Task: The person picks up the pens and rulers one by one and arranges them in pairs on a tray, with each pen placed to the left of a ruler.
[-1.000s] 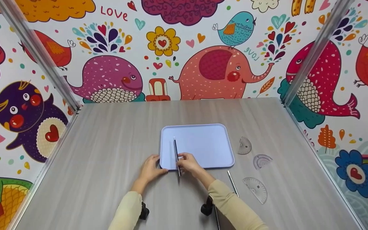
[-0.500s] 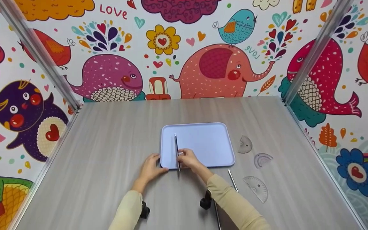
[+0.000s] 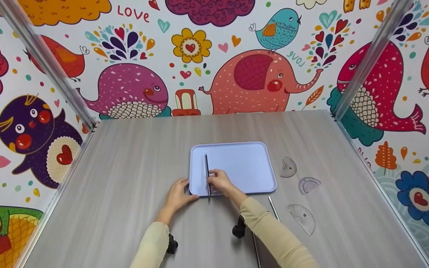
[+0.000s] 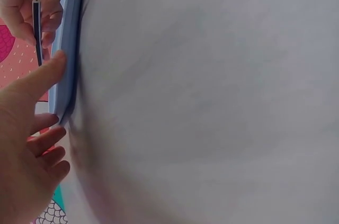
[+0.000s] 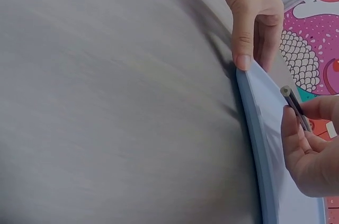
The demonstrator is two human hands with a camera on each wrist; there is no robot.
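Note:
My right hand (image 3: pixel 222 183) pinches a dark pencil (image 3: pixel 206 162) between thumb and fingers, over the left part of a pale blue tray (image 3: pixel 240 163). The pencil points away from me, its near end passing over the tray's front rim. In the right wrist view, the six-sided end of the pencil (image 5: pixel 286 91) shows beside the thumb. My left hand (image 3: pixel 177 196) holds the tray's near left corner, thumb at the front rim and fingers along the left side. The left wrist view shows that thumb (image 4: pixel 55 68) on the blue rim (image 4: pixel 68 49).
Right of the tray lie three clear protractors: a small one (image 3: pixel 288 167), a purplish one (image 3: pixel 308 185) and a larger one (image 3: pixel 302 219). A thin silvery stick (image 3: pixel 273 208) and a darker stick (image 3: pixel 256 250) lie near my right sleeve. Patterned walls enclose the table.
My right hand has moved the pencil slightly away from me, farther over the tray. The left hand stays at the tray's corner. The head view has shifted a little.

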